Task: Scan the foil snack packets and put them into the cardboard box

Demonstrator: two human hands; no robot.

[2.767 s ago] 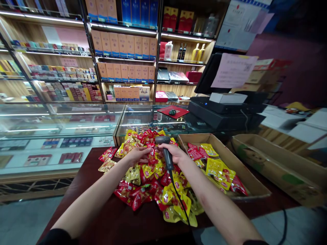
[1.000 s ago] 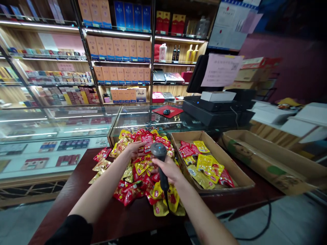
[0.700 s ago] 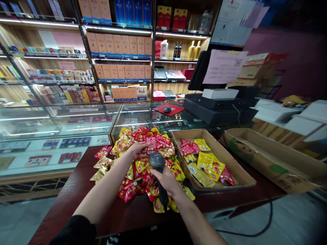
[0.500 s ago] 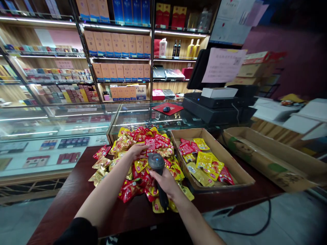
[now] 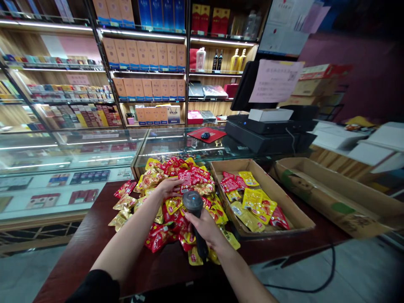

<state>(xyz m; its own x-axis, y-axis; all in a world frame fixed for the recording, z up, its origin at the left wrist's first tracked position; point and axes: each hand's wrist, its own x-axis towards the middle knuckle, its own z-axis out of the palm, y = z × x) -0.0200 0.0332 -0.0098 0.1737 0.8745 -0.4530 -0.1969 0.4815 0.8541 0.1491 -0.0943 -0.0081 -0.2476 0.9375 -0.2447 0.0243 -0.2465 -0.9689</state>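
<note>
My right hand [image 5: 205,227] is wrapped round the handle of a black barcode scanner [image 5: 193,203], its head pointing forward over the pile. My left hand [image 5: 170,187] has its fingers on a red snack packet [image 5: 185,180], which lies with its printed back and barcode turned up. The packet is just ahead of the scanner head, apart from it. Around both hands spreads a heap of red, yellow and gold snack packets [image 5: 158,236] on the dark wooden table [image 5: 94,240]. My left fingertips are partly hidden by the packet.
Right of the heap stands a cardboard tray [image 5: 304,221] holding several packets. A second cardboard box [image 5: 334,210] is farther right. Behind are a glass counter [image 5: 170,145], a red mouse pad [image 5: 202,134] with a mouse, and a monitor [image 5: 244,90]. A cable [image 5: 330,273] hangs at the lower right.
Almost nothing differs. The scanner head has dipped very slightly toward me, while my left hand stays at the red packet.
</note>
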